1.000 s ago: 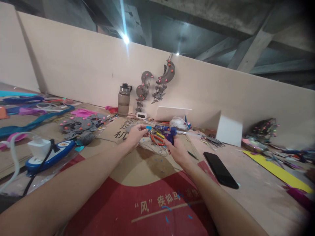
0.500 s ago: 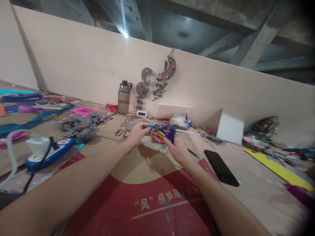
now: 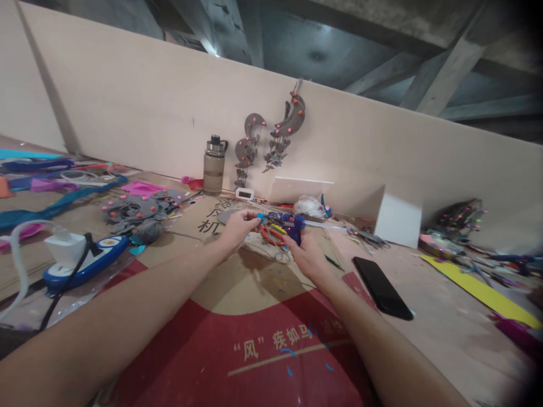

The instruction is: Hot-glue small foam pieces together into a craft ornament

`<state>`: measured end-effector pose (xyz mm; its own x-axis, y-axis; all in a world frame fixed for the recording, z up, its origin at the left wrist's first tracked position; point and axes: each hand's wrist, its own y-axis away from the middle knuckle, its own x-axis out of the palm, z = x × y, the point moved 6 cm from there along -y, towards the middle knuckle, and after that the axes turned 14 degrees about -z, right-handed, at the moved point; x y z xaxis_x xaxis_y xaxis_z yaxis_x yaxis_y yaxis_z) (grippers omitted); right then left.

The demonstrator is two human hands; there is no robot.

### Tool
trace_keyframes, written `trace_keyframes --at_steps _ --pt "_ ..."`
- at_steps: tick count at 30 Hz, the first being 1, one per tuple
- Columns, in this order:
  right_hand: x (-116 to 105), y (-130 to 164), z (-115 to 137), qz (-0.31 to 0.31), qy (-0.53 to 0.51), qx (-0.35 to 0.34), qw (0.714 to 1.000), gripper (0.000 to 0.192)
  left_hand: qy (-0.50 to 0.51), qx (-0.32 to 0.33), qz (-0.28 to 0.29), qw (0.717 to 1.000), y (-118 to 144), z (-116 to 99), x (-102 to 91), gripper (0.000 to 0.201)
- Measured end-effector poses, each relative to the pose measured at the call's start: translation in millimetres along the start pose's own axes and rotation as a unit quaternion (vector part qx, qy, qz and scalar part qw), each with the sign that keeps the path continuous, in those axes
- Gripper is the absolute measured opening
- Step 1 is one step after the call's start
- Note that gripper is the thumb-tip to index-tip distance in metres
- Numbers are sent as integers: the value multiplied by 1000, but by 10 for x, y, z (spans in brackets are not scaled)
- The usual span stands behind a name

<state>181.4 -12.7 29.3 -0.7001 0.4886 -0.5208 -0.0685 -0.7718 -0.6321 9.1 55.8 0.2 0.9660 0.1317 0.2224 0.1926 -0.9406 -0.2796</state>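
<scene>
Blue scrap (image 3: 262,216) is pinched in the left hand (image 3: 237,228); the right hand (image 3: 307,255) grips a glue gun (image 3: 293,230). Probably gluing; next needs careful aim.

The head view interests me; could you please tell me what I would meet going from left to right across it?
Power strip → bottle → blue piece → glue gun → phone → yellow sheet.
</scene>
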Motion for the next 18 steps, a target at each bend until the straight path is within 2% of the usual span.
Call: trace_keyframes --at_steps 8,12,18 --pt "-10 -13 -39 -10 -12 15 1000 32 -6 2 2 1000 5 -4 6 12" --pt "-13 -14 -110 -17 -27 53 998 27 10 -3 6 1000 -17 41 10 13" --pt "-34 -48 -249 -57 -115 108 986 26 38 -34 12 999 -46 124 12 16"
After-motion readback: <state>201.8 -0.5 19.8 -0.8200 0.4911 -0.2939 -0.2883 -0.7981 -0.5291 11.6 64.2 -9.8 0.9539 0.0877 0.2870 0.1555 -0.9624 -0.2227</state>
